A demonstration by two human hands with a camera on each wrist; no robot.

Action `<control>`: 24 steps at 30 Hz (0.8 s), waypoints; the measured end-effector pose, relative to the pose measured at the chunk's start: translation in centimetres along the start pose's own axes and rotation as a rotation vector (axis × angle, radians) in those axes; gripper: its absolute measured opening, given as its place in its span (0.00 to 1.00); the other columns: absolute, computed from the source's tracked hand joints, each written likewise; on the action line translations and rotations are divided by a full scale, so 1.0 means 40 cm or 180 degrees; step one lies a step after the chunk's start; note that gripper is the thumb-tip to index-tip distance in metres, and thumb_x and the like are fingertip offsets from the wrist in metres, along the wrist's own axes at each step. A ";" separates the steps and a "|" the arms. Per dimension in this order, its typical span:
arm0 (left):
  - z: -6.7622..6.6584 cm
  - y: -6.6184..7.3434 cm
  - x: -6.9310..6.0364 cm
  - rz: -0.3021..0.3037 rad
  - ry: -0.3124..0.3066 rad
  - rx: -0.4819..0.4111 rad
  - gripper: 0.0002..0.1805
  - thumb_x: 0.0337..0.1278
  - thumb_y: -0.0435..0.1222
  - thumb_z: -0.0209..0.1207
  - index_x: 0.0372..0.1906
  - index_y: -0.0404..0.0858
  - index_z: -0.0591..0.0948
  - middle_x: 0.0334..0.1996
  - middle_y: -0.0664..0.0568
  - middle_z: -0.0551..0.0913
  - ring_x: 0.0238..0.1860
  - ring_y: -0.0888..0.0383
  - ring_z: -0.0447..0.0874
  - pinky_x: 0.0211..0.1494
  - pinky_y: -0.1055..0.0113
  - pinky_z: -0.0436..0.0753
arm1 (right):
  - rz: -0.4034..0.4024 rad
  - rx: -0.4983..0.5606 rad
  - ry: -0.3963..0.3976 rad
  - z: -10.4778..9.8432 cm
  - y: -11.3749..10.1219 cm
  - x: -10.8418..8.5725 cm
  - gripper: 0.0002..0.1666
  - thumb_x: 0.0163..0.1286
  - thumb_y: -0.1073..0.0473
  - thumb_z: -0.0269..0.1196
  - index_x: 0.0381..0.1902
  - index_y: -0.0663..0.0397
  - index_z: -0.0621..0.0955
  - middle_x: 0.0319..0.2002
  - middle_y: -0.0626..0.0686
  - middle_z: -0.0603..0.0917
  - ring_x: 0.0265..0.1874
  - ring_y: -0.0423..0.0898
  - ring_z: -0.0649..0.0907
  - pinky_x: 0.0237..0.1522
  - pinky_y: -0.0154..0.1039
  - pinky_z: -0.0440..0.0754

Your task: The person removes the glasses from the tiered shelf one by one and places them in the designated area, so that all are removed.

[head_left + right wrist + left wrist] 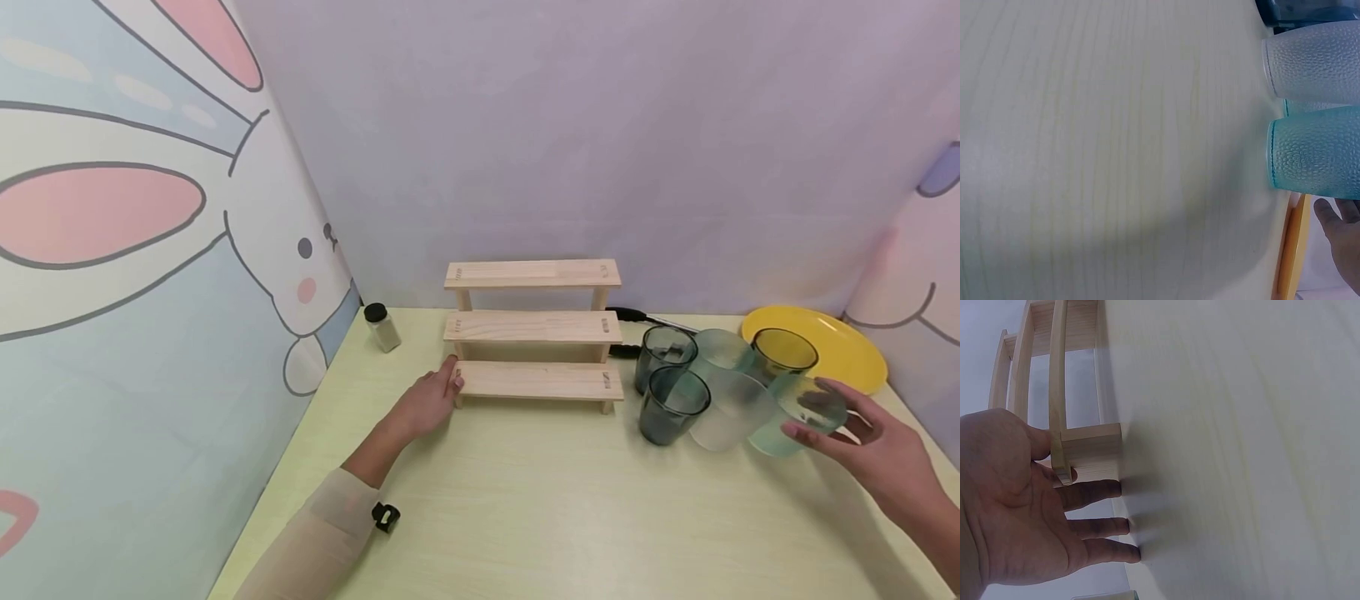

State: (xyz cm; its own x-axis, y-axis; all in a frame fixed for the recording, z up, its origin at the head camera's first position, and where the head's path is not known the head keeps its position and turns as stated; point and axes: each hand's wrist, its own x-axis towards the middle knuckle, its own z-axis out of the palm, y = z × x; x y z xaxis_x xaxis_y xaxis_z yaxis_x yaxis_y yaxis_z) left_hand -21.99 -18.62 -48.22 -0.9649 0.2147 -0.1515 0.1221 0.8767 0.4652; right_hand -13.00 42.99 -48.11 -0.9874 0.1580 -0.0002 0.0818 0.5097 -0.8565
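My left hand point(429, 403) is at the left end of a three-step wooden rack point(536, 379). In the left wrist view, its thumb and index finger pinch the end of the lowest shelf point(1058, 381), while the other fingers stretch down to the table. On the right, my right hand point(877, 437) holds a light green glass point(780, 429) near its rim, thumb in front and fingers behind. That pebbled green glass point(1316, 153) stands upright beside a clear frosted glass point(727, 417). Also in this cluster are two dark grey glasses point(671, 417), another green glass point(722, 346) and an amber glass point(783, 354).
Behind the glasses lies a yellow plate point(855, 342). Black-handled utensils point(626, 315) stick out behind the rack's right side. A small jar with a black lid point(384, 331) stands at the back left. Printed walls point(525, 167) bound the table point(540, 500) behind and at the sides.
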 end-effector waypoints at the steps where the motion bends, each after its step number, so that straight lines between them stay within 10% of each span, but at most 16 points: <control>1: 0.000 -0.001 0.000 0.0017 0.0012 -0.0001 0.34 0.94 0.53 0.38 0.89 0.41 0.56 0.74 0.30 0.80 0.80 0.29 0.72 0.79 0.32 0.73 | -0.0008 0.0045 -0.0008 0.001 -0.001 0.001 0.53 0.73 0.58 0.78 0.85 0.19 0.67 0.49 0.08 0.75 0.43 0.05 0.76 0.37 0.14 0.77; 13: 0.008 -0.021 0.022 0.0059 -0.0028 -0.0006 0.35 0.94 0.54 0.35 0.90 0.40 0.55 0.76 0.28 0.77 0.81 0.27 0.70 0.80 0.31 0.72 | -0.0068 -0.0043 -0.0026 0.003 0.002 0.004 0.55 0.74 0.56 0.78 0.87 0.19 0.62 0.50 0.05 0.75 0.44 0.03 0.75 0.37 0.13 0.73; 16: 0.005 -0.034 0.037 0.0094 -0.0116 -0.0093 0.38 0.92 0.58 0.35 0.90 0.40 0.54 0.77 0.28 0.76 0.80 0.27 0.71 0.79 0.31 0.72 | -0.0019 -0.0345 0.0007 0.003 0.001 0.002 0.56 0.76 0.48 0.76 0.89 0.16 0.56 0.64 0.11 0.73 0.55 0.03 0.71 0.37 0.13 0.70; 20: -0.012 -0.049 0.043 0.0200 -0.0165 -0.0252 0.44 0.89 0.64 0.36 0.91 0.40 0.51 0.80 0.27 0.71 0.81 0.28 0.70 0.81 0.33 0.71 | 0.0038 -0.0626 0.0022 0.006 -0.012 0.004 0.58 0.80 0.41 0.71 0.90 0.15 0.46 0.88 0.27 0.54 0.88 0.42 0.61 0.41 0.10 0.65; 22: -0.026 -0.050 0.041 0.0260 -0.0099 -0.0301 0.46 0.89 0.65 0.36 0.92 0.38 0.49 0.80 0.24 0.69 0.81 0.27 0.69 0.80 0.32 0.71 | -0.0001 -0.0638 0.0040 0.012 -0.023 0.006 0.59 0.81 0.41 0.69 0.91 0.17 0.42 0.90 0.30 0.46 0.89 0.67 0.51 0.48 0.08 0.61; 24: -0.047 -0.044 0.037 0.0241 0.0014 -0.0316 0.46 0.90 0.63 0.37 0.91 0.36 0.48 0.80 0.22 0.67 0.82 0.24 0.67 0.81 0.30 0.69 | -0.0062 -0.0552 0.0078 0.018 -0.036 0.009 0.60 0.82 0.43 0.69 0.91 0.20 0.40 0.90 0.31 0.47 0.89 0.69 0.49 0.58 0.07 0.57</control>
